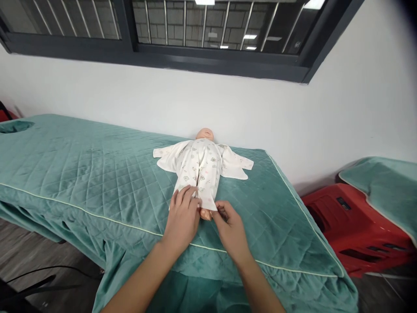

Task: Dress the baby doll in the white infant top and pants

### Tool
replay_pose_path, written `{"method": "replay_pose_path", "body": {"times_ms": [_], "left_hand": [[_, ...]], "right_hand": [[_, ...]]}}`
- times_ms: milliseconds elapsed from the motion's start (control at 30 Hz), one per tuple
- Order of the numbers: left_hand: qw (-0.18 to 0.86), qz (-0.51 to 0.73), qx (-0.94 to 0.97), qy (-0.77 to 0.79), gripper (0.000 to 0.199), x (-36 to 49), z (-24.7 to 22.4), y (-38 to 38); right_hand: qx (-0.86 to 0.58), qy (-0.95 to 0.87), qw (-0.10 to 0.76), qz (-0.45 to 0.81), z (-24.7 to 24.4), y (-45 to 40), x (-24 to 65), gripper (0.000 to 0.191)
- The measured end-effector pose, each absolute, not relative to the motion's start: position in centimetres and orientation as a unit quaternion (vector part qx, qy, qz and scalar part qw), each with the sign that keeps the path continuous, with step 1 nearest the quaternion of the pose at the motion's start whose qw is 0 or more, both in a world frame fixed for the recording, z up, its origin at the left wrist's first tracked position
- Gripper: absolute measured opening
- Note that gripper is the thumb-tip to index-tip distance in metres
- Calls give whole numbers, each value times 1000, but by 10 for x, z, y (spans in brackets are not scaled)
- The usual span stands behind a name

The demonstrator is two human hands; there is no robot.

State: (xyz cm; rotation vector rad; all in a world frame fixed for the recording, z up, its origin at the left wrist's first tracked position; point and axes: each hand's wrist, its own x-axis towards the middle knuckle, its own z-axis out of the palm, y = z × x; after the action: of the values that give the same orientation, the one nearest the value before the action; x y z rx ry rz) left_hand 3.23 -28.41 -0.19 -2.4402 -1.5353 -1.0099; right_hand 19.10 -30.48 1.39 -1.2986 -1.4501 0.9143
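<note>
A baby doll (205, 134) lies on its back on the green quilted bed cover, its head toward the wall. White printed baby trousers (193, 167) lie over its legs, and an open white baby shirt (235, 163) spreads out on both sides under it. My left hand (184, 213) is closed over the lower end of one trouser leg, its fingers curled on the cloth. With thumb and forefinger, my right hand (230, 226) pinches the hem of the other leg. A bare doll foot (205, 214) shows below that hem, between my hands.
The green bed cover (97, 174) runs far to the left, with a face hole (16, 126) at its end. A red plastic chair (352, 226) stands right of the bed, partly under green cloth. Behind are a white wall and a barred window (208, 26). A black cable lies on the floor.
</note>
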Motion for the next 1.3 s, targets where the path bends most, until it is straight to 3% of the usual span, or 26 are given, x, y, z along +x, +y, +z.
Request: {"method": "replay_pose_path", "body": {"times_ms": [167, 533, 667, 767, 833, 1100, 1200, 1300], "left_hand": [[30, -336, -798, -498, 16, 37, -2, -284], [-7, -458, -753, -472, 10, 27, 4, -304], [-23, -457, -742, -490, 29, 10, -13, -315], [-80, -466, -700, -535, 50, -5, -33, -321], [-121, -454, -687, -554, 54, -14, -44, -324], [-160, -432, -674, -577, 46, -9, -44, -308], [-158, -450, -690, -545, 33, -4, -44, -299], [-189, -469, -690, -518, 32, -7, -47, -296]], "right_hand": [[-534, -600, 476, 358, 28, -312, 191, 19], [-540, -711, 418, 165, 13, -326, 213, 9], [-560, -725, 371, 151, -7, -331, 219, 10], [-562, -724, 380, 125, -12, -333, 216, 24], [-550, -736, 384, 91, -7, -333, 210, 28], [-518, -798, 307, 31, 14, -309, 162, 30], [-523, -802, 288, 16, 14, -295, 151, 24], [-536, -796, 283, 2, 11, -286, 148, 17]]}}
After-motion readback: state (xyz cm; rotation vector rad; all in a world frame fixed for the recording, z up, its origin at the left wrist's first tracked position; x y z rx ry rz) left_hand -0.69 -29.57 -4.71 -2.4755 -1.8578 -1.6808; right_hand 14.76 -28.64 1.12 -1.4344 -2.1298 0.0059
